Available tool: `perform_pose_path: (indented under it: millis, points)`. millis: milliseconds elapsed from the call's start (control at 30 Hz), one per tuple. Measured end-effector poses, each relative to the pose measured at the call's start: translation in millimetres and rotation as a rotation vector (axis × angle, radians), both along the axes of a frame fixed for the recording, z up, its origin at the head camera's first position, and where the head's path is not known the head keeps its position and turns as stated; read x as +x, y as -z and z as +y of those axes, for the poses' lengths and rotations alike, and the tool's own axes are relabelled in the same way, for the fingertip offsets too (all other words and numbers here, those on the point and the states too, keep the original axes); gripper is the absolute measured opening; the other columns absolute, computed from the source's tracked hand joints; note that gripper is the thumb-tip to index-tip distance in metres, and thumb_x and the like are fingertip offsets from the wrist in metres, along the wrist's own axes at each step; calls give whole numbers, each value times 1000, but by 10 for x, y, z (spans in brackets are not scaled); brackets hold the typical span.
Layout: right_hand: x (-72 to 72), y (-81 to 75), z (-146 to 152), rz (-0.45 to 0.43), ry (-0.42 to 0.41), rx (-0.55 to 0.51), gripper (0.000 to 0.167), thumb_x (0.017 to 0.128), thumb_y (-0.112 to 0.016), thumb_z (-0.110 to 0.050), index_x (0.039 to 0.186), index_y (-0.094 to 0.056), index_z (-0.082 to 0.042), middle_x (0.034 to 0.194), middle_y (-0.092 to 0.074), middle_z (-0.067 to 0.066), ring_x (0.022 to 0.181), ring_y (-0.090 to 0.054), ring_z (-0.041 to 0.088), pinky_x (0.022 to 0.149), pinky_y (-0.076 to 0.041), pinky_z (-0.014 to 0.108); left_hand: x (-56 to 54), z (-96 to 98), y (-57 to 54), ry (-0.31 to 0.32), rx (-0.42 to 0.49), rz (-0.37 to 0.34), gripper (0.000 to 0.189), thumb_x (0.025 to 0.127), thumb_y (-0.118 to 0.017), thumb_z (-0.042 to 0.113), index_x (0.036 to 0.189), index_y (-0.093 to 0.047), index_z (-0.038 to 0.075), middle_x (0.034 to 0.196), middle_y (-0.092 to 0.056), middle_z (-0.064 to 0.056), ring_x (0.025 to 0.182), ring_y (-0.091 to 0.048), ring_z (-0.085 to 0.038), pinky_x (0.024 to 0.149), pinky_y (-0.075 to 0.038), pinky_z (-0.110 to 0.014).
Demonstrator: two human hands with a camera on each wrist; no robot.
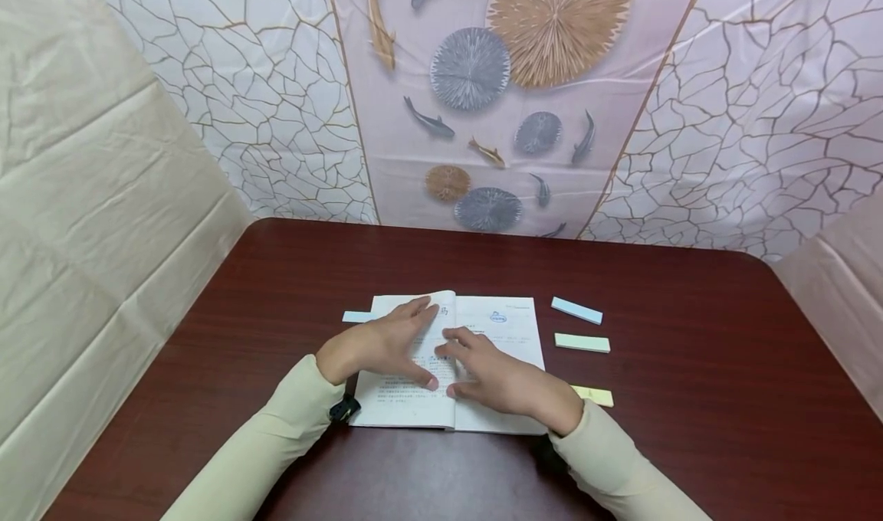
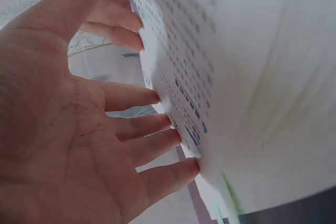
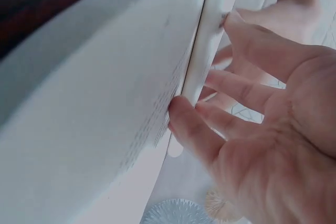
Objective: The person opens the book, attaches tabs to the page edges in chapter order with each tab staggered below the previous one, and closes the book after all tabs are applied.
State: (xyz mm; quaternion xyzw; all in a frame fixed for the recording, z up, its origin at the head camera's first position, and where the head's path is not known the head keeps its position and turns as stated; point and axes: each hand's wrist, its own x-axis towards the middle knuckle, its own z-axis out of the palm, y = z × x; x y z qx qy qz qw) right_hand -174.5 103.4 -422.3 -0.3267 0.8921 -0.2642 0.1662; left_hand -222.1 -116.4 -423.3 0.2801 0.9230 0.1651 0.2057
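Observation:
An open book (image 1: 513,364) with printed pages lies flat on the table. My left hand (image 1: 386,345) is over its left page, fingers spread; in the left wrist view its fingertips (image 2: 190,166) touch the paper. My right hand (image 1: 500,379) reaches in from the right page, its fingertips close to the center fold. The right wrist view has these fingers (image 3: 191,124) loosely bent, with fingertips against the pages beside the fold (image 3: 197,40). Neither hand grips anything. A pale blue strip (image 1: 356,317) sticks out past the book's left edge.
To the right of the book lie a blue strip (image 1: 576,310), a green strip (image 1: 582,342) and a yellow strip (image 1: 595,396), the last partly behind the right wrist. The dark red table (image 1: 310,260) meets a patterned cloth backdrop (image 1: 276,99) at its far edge.

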Motion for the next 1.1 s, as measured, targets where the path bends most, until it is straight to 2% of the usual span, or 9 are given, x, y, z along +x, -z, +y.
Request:
perform_pose_path:
  millis: [167,267,367,500,600,667,867,1100]
  points:
    - [-18,-18,49,-42,-33,-13,53,99,-74,-8,147,-55,-1,163,-36,22,150,-37,43,118,-38,55,9,8,28,4,12,-10,120,82,-90,49,168,-20,3,176,-13,-16,161,-19,-34,126,-29,-49]
    - [-29,-59,103,-47,-61,-14,57,100,-74,-14,151,-51,-1,164,-35,22,152,-35,41,119,-36,56,5,15,43,5,9,-14,120,83,-90,48,168,-19,3,176,-12,-16,160,-20,-37,125,-30,-51]
    - [-68,-114,180,-32,-56,-3,65,101,-74,-19,156,-45,1,163,-37,22,152,-37,40,120,-35,57,-2,28,48,7,0,-18,121,82,-90,50,168,-18,4,176,-13,-15,160,-20,-38,125,-28,-52]
    - [-179,-148,315,-20,63,57,75,99,-76,-22,160,-37,1,161,-40,22,149,-39,39,119,-36,56,-2,48,44,27,-8,-28,122,82,-90,51,168,-18,4,176,-14,-14,162,-14,-35,127,-24,-52]
    - [-288,-122,433,-17,170,129,84,95,-81,-25,161,-36,2,159,-41,23,147,-39,41,117,-39,55,7,58,49,43,-9,-35,122,82,-90,50,168,-18,3,176,-14,-14,163,-11,-31,129,-20,-51]
    - [-358,-99,522,-5,213,170,89,93,-84,-27,161,-35,3,159,-40,25,147,-38,43,116,-39,56,18,68,52,50,-17,-31,123,82,-90,50,168,-18,2,176,-15,-15,163,-10,-29,129,-18,-50]
    - [-505,-14,705,41,256,220,97,89,-87,-35,159,-36,9,159,-38,30,145,-36,48,116,-38,58,60,82,36,34,-47,-47,124,80,-92,48,169,-16,6,177,-14,-11,163,-10,-28,129,-20,-49]
    - [-525,36,768,112,273,273,92,86,-90,-37,153,-46,9,150,-46,24,134,-43,40,111,-42,54,101,118,7,28,-77,-62,125,80,-91,51,170,-14,9,178,-11,-8,164,-10,-28,129,-20,-51]
